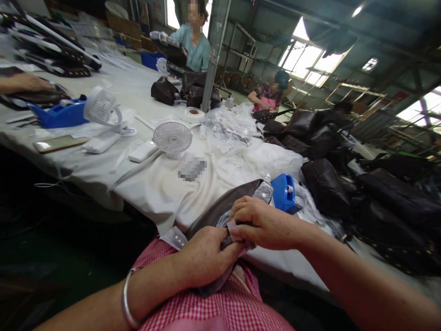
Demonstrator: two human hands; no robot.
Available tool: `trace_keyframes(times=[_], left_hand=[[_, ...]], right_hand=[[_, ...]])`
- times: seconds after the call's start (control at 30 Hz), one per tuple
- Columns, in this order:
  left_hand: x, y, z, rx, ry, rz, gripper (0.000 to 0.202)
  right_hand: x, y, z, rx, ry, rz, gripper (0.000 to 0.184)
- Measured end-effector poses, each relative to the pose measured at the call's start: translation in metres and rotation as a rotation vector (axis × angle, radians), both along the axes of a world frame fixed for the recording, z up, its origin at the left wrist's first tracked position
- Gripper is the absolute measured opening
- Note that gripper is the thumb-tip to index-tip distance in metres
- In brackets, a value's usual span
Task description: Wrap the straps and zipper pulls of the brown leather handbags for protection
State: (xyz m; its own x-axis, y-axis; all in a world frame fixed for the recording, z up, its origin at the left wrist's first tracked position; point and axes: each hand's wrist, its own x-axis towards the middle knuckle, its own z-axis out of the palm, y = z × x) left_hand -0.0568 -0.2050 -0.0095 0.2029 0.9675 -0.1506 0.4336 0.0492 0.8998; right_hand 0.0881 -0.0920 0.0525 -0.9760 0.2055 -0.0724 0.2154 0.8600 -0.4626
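Observation:
A dark leather bag [215, 204] lies across my lap and the table edge, tilted, with grey lining or wrapping showing at its opening. My left hand [203, 255] is closed on the bag's near edge, thumb on top. My right hand [260, 223] bends over the opening, its thumb and fingers pinching a small pale slip [233, 228] against the bag. The two hands almost touch. At the bag's far end is a plastic-wrapped part [262, 192] with a stud. A clear-wrapped piece with small studs [175, 237] sticks out left of my left hand.
A blue tape dispenser [285, 193] stands just beyond my right hand. White fans [172, 137], another blue dispenser [62, 112] and a phone case [61, 144] lie on the cloth-covered table [151, 184]. Dark bags [327, 188] pile up at right. Co-workers are across the table and at left.

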Motion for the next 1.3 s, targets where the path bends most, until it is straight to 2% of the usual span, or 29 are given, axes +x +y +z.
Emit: trace_keyframes(times=[0.2, 0.47, 0.57, 0.73, 0.87, 1.0, 1.3], left_hand=[[-0.002, 0.0, -0.002, -0.028, 0.018, -0.033, 0.038], [-0.004, 0.003, -0.005, -0.021, -0.042, -0.042, 0.041], [-0.002, 0.003, -0.004, -0.029, -0.057, -0.053, 0.039], [0.003, 0.003, -0.003, -0.055, 0.006, -0.071, 0.041], [0.006, 0.002, -0.003, -0.079, 0.044, -0.087, 0.04], [0.008, 0.0, -0.005, -0.053, 0.049, -0.063, 0.036], [0.011, 0.001, -0.01, -0.074, 0.01, -0.033, 0.032]], right_hand=[[0.0, 0.002, -0.008, -0.126, -0.041, -0.036, 0.031], [0.003, -0.017, -0.029, -0.059, 0.177, -0.205, 0.021], [0.006, -0.015, -0.025, -0.139, 0.197, -0.156, 0.021], [0.008, -0.001, -0.006, -0.245, 0.0, 0.017, 0.026], [0.007, 0.006, -0.003, -0.215, -0.103, 0.063, 0.021], [0.005, 0.005, -0.005, -0.167, -0.175, 0.033, 0.018], [0.003, -0.007, 0.001, -0.01, -0.207, -0.002, 0.018]])
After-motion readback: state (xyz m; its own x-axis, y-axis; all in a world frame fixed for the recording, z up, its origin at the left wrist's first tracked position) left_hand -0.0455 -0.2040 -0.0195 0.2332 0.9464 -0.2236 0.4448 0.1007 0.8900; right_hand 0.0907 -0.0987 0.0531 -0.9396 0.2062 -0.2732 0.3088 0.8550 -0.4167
